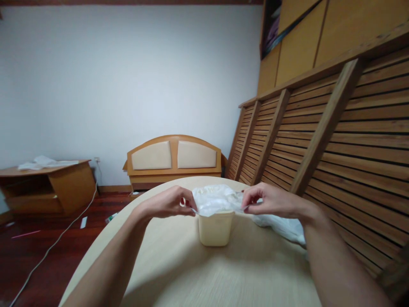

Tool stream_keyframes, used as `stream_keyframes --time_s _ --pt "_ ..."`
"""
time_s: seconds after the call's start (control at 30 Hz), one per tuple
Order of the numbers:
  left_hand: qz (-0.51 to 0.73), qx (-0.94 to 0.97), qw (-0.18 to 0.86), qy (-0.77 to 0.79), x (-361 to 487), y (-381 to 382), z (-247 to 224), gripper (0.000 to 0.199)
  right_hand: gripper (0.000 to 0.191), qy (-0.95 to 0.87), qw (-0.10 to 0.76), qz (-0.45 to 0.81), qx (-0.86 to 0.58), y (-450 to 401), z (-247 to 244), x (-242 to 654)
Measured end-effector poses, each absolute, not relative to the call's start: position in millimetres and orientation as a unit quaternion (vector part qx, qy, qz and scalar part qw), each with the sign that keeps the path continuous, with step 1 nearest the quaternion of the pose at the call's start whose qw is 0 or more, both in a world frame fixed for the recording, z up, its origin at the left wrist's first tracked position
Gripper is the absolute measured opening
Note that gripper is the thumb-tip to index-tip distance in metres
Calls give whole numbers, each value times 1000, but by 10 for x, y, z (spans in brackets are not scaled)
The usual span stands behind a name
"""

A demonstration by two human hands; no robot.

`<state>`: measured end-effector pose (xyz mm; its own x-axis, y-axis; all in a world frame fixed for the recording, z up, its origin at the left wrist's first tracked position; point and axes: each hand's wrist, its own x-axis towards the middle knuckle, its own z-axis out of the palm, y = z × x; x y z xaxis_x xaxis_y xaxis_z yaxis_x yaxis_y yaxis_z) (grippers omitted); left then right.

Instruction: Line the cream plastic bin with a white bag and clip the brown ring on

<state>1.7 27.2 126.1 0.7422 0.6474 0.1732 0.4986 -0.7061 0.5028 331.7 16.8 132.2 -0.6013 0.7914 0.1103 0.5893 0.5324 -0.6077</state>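
A pale yellow, box-shaped bin [215, 230] stands upright on the round light-wood table [204, 275]. Over its mouth lies a thin white plastic bag [215, 201], spread out between both hands. My left hand [175, 200] pinches the bag's edge at the left, just beyond the bin's rim. On the other side, my right hand [265, 200] pinches the opposite edge between thumb and fingers. The bag covers the bin's opening, so its inside is hidden.
Beside my right wrist, a crumpled white plastic bundle [281, 228] rests on the table. A slatted wooden frame [319, 145] leans close on the right. Beyond the table stands a headboard [174, 157]; a low cabinet [68, 183] and a cable [57, 243] are at left.
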Motion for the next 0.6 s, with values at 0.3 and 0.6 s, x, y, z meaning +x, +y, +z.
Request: stream_keyframes --time_s 0.3,0.6 --pt "47 876 340 339 70 236 1148 21 23 -855 44 276 -438 317 1097 3309" --pt "248 854 219 402 -16 445 1133 37 40 -833 182 204 -481 260 1235 3274"
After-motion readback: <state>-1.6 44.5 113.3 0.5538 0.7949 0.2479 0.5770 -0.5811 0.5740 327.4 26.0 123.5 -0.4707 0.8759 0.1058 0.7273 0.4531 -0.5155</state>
